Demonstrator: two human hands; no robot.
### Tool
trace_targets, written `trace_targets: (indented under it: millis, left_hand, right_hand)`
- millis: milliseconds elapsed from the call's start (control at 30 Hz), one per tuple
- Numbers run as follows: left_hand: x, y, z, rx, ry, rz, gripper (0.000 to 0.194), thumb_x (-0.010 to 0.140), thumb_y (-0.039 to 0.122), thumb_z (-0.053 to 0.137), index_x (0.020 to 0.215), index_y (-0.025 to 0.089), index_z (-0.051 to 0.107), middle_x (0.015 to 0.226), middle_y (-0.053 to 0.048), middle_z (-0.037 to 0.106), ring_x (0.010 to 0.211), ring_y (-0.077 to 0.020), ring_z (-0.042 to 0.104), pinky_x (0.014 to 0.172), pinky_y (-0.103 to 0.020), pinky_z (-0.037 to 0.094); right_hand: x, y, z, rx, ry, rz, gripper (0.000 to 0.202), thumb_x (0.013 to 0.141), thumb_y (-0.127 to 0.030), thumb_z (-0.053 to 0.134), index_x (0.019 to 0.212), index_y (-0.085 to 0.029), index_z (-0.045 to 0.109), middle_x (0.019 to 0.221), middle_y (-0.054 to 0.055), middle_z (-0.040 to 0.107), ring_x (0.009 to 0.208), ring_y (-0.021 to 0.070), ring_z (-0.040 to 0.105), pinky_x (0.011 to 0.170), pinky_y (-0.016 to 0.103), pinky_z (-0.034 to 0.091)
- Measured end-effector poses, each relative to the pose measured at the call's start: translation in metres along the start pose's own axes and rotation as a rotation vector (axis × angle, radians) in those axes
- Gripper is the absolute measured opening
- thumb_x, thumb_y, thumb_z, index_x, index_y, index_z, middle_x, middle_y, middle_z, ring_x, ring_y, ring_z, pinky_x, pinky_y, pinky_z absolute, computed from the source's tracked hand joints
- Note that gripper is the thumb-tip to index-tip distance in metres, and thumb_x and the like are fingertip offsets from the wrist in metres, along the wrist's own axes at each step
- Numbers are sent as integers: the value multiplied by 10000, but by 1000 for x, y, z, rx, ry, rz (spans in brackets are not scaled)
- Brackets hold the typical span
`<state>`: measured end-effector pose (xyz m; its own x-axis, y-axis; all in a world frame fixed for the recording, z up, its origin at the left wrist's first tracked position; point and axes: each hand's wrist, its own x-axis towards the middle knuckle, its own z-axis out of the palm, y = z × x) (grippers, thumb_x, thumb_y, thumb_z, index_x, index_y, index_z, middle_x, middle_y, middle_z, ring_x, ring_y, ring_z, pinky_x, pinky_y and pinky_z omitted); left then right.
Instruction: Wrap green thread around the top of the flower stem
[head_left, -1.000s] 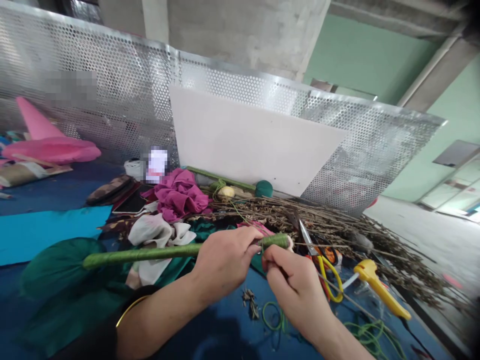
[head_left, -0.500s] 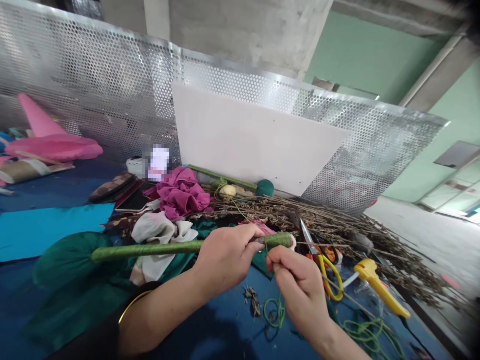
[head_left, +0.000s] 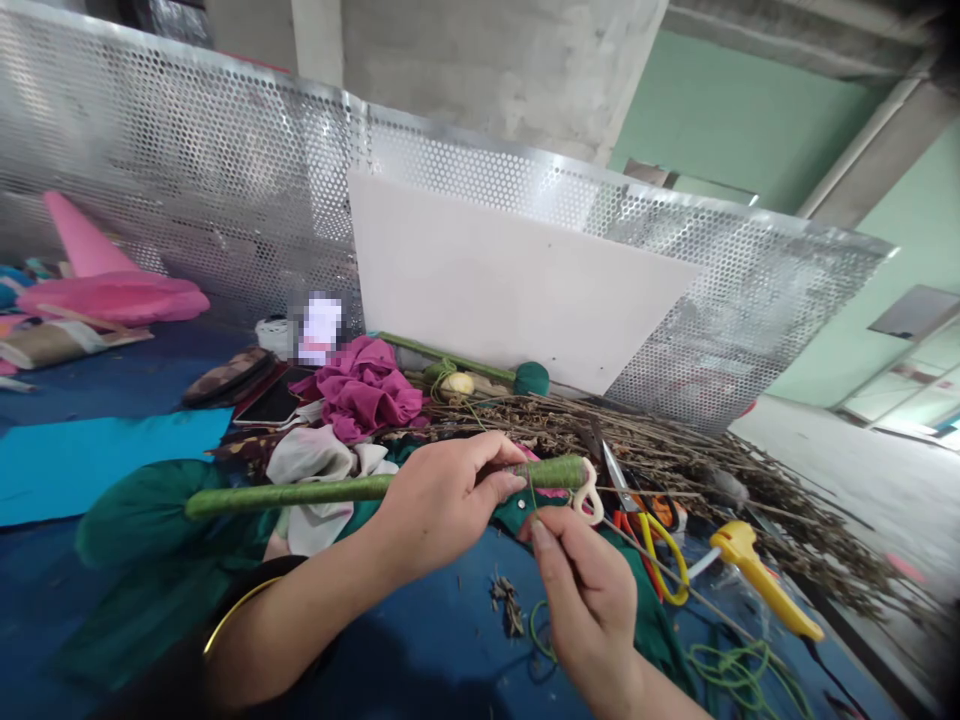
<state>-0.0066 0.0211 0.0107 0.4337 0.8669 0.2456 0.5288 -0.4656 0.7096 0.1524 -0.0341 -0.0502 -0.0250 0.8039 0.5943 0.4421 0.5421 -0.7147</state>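
Note:
My left hand (head_left: 442, 500) is closed around a stick wrapped in green thread (head_left: 300, 492), gripping it near its right end. Dark green cloth (head_left: 146, 505) is gathered on the stick's left end, and a cream-coloured loop (head_left: 589, 495) shows at the right end. Just below that end, my right hand (head_left: 589, 575) pinches a thin green thread (head_left: 532, 490) that runs up to the wrapping, held taut. Loose green thread (head_left: 540, 635) lies on the blue table beside the right hand.
Yellow-handled scissors (head_left: 652, 550) and a yellow glue gun (head_left: 769, 580) lie to the right. Dried branches (head_left: 675, 450) stretch across the back. Magenta cloth (head_left: 367, 385) and whitish cloth (head_left: 311, 465) lie behind the stick. A white board (head_left: 510, 280) leans on perforated metal sheeting (head_left: 202, 150).
My right hand has moved slightly down and left with the thread, away from the stick. The cream loop at the stick's end now shows more fully. My left hand keeps its grip.

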Motion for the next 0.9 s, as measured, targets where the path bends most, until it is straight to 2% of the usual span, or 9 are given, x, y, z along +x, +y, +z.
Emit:
trace_targets:
  millis: [167,300,433,567,633,700,900]
  left_hand:
    - [-1,2,-6,-73,-27,-32,167,862,276,565,981,240,677,981,13,730,880,-191,639,723,-248,439]
    - [-1,3,-9,-108,-46,-36,153,856,269,569,957,229,678,866,24,719,775,-164,622,681,-239,426]
    - [-1,3,-9,-123,-52,-32,162,854,280,565,946,224,686,852,17,706,754,-163,602,673,-238,418]
    - [0,3,-9,-129,-100,-40,159,857,269,551,915,214,689,829,5,692,729,-158,585,662,-239,417]
    - [0,2,-8,-136,-132,-41,154,861,264,540,898,213,680,816,9,684,711,-151,576,645,-240,412]
    - [0,1,-7,-155,-165,-52,148,867,270,531,906,214,663,807,16,675,697,-145,568,633,-243,409]
    - [0,-3,-2,-264,-254,-91,99,859,267,540,899,204,605,762,27,664,729,-144,593,688,-256,423]
  right_hand:
    - [-5,14,5,98,6,66,209,939,-252,478,791,-201,616,604,-13,539,539,122,497,518,233,397]
    - [-4,26,9,235,13,145,229,937,-296,497,774,-195,623,598,-21,490,508,103,417,467,226,335]
    - [2,34,12,349,12,199,258,924,-344,516,758,-182,628,627,-8,513,488,93,384,435,224,324]
    - [9,39,12,416,41,188,220,893,-339,570,749,-187,635,703,24,598,609,139,531,552,262,457]
    - [13,42,12,415,-5,171,217,892,-354,569,762,-193,636,731,38,629,687,171,592,626,291,503]
    - [17,43,10,409,-72,165,251,891,-398,564,758,-197,635,689,32,627,665,175,605,622,295,516]
    - [36,44,-8,343,-293,122,385,819,-527,609,649,-183,641,579,13,566,542,154,514,521,279,458]
